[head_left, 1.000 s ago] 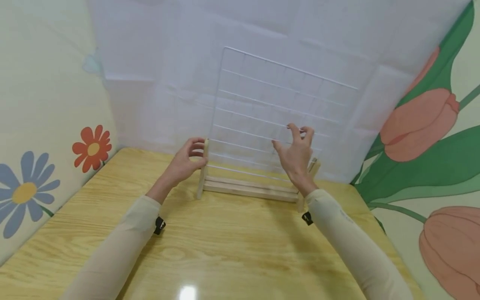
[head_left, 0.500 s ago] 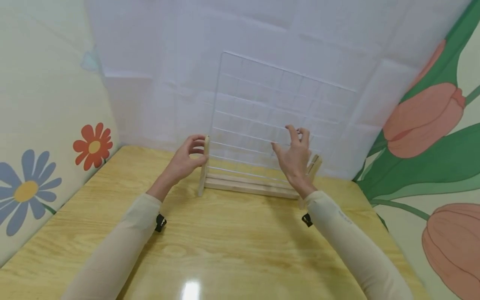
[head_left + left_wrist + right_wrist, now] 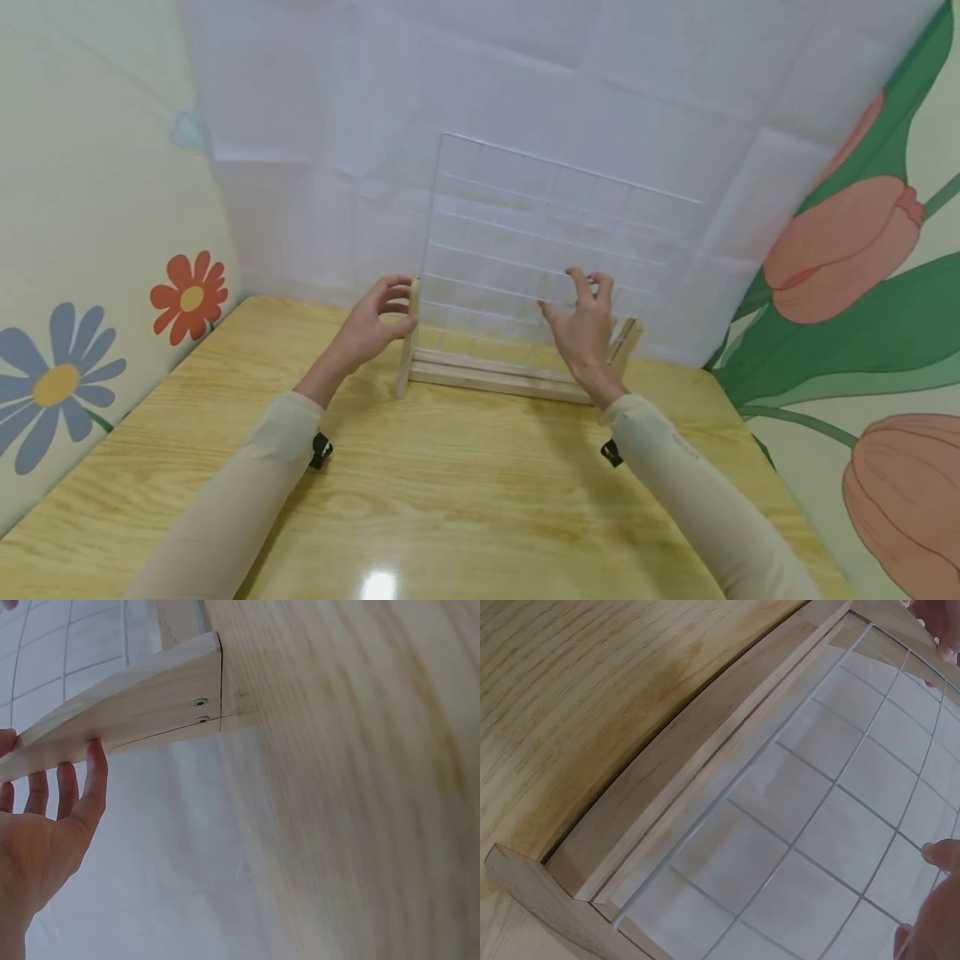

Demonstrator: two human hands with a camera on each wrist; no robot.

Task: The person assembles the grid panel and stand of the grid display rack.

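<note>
A white wire grid panel point(image 3: 572, 167) stands upright over a pale wooden stand point(image 3: 498, 383) on the table. My left hand point(image 3: 366, 325) holds the stand's left upright point(image 3: 408, 346), its thumb on the near side; the left wrist view shows several fingertips along this wooden side piece point(image 3: 150, 701). With thumb and fingers my right hand point(image 3: 587, 333) grips the grid's wires right of its middle. In the right wrist view the grid's bottom wire point(image 3: 705, 817) runs close along the grooved crossbar point(image 3: 667, 780). Part of the right upright point(image 3: 628, 343) is behind the right hand.
The wood-grain table point(image 3: 450, 483) spreads in front of the stand. A white cloth backdrop point(image 3: 337, 100) hangs close behind the grid, with flower-printed walls at left point(image 3: 82, 208) and right point(image 3: 885, 367).
The grid has moved down toward the stand's crossbar, its top edge now lower. My right hand has gone down slightly and left with it. The left hand keeps its hold on the upright.
</note>
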